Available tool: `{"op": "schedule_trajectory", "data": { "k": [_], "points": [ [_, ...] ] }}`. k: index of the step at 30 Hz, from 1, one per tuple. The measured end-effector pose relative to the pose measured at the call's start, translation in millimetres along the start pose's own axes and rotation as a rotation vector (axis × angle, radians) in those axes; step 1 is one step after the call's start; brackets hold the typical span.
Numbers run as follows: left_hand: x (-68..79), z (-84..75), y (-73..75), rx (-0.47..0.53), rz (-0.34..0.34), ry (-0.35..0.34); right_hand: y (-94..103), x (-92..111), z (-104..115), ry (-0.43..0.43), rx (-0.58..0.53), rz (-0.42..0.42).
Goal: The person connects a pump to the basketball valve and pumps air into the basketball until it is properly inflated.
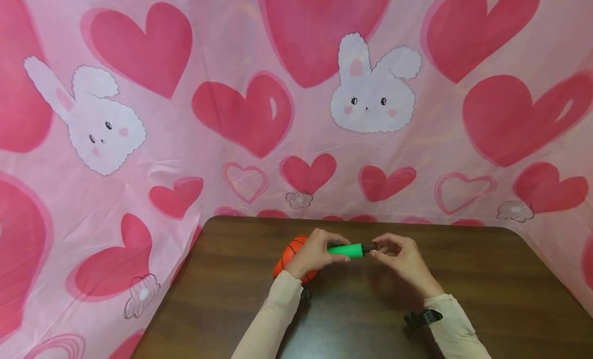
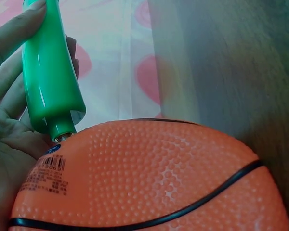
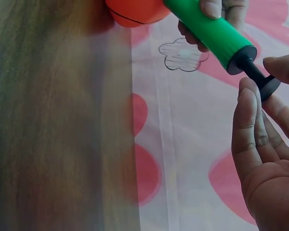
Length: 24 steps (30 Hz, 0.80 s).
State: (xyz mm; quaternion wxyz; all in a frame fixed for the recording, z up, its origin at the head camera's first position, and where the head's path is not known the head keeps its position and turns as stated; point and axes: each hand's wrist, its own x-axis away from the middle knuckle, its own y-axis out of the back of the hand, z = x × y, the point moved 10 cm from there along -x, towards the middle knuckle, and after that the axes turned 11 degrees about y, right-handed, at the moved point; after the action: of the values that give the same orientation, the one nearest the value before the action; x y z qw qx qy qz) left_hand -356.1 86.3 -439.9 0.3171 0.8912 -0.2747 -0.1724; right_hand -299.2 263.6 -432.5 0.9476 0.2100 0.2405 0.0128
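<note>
A green hand pump [image 1: 347,251] is held level above the table, its barrel gripped by my left hand [image 1: 315,253]. Its narrow end meets the orange toy basketball [image 2: 149,178] beside a small dark valve spot [image 2: 54,148], next to printed text. The ball [image 1: 286,257] looks somewhat flattened and is partly hidden behind the left hand and wrist. At the pump's other end, my right hand [image 1: 403,256] holds the black handle [image 3: 269,88] between thumb and fingers. A short length of black rod [image 3: 253,70] shows between barrel and handle.
The dark brown wooden table [image 1: 352,312] has rounded far corners. Behind and around it hangs a pink cloth [image 1: 319,138] with hearts and rabbit faces. A black strap with a camera [image 1: 422,318] sits on the right wrist.
</note>
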Motion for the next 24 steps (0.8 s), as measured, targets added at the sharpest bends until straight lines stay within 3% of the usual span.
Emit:
{"op": "schedule_trajectory", "data": {
  "k": [7, 24],
  "points": [
    [-2.0, 0.2, 1.4, 0.02, 0.006, 0.001, 13.0, -3, 1, 0.023, 0.025, -0.009],
    [0.1, 2.1, 2.7, 0.006, 0.004, 0.018, 81.4, 3, 1, 0.057, 0.087, -0.035]
  ]
}}
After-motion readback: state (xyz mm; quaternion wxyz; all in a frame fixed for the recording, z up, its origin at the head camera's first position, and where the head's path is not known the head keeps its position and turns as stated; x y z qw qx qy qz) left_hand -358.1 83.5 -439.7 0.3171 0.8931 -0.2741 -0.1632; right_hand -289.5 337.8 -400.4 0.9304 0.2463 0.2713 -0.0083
